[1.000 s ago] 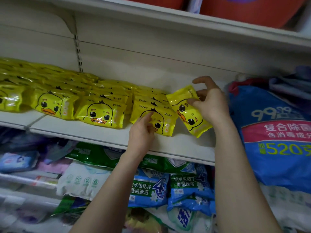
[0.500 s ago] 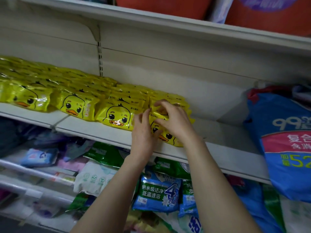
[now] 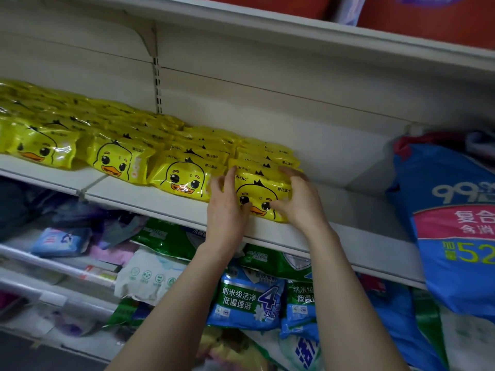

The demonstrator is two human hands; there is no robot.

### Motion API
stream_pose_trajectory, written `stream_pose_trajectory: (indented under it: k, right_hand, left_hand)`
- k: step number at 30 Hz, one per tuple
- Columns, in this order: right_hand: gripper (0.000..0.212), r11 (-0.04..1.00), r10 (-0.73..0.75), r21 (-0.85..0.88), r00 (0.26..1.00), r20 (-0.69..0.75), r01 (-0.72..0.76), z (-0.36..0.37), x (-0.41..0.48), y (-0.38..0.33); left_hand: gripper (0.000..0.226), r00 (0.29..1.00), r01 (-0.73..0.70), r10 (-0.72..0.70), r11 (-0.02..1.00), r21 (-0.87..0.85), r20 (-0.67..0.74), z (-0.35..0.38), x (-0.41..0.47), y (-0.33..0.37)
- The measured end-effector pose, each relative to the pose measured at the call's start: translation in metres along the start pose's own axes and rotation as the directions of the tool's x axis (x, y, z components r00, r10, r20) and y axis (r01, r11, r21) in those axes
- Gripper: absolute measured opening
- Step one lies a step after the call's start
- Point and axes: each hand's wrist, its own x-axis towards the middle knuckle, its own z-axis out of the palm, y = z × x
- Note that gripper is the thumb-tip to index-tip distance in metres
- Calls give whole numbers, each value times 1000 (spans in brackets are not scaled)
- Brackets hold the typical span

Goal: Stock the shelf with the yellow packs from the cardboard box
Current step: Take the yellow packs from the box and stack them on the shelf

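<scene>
At the right end of the row of packs [image 3: 184, 178] on the shelf [image 3: 361, 210], the yellow pack [image 3: 263, 194] lies flat. Left grip [image 3: 227, 207] presses its edge, fingers straight; right grip [image 3: 298, 202] curls round the other side. Step judged: squaring up. Next calls for release and another pack.

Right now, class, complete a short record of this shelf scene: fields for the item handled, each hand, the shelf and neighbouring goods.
Item handled: front yellow pack, duck print showing, right end of row
Left hand: straight fingers press its left edge
Right hand: fingers curl round its right edge
Shelf: bare right of the pack
Neighbouring goods: blue bag, far right
</scene>
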Motion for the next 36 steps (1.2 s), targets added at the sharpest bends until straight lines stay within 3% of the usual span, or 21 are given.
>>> stream_pose_trajectory:
  k: [4,6,10,16,20,27,32,36]
  right_hand:
    - [82,982,-15,-190,990,-139,-12,6,-8,2]
    - [79,961,-108,-274,959,-261,34,13,-17,-6]
    - [56,956,-242,-249,901,-361,156,37,-28,-32]
    - [44,980,-129,-192,887,-443,46,65,-25,-54]
    - [40,982,-74,-189,864,-498,-24,75,-25,-60]
    - [32,984,-90,-175,844,-529,-5,76,-32,-53]
    - [26,975,-102,-220,809,-579,-35,72,-45,-43]
    - [28,970,-108,-242,831,-546,-34,74,-49,-34]
  left_hand:
    - [80,999,-25,25,1000,4,26,-5,-4,-1]
    - [79,999,-28,28,1000,-12,41,-9,-4,-1]
    - [78,995,-79,79,997,-6,59,-24,-1,-13]
    - [76,999,-11,25,954,299,-44,-69,17,-58]
    - [71,997,42,-57,954,296,42,-75,32,-71]
    - [58,999,0,-11,967,253,40,-60,55,-72]
    - [50,974,-225,222,966,125,32,-54,42,-72]
    - [42,849,-525,523,851,12,70,-46,19,-53]
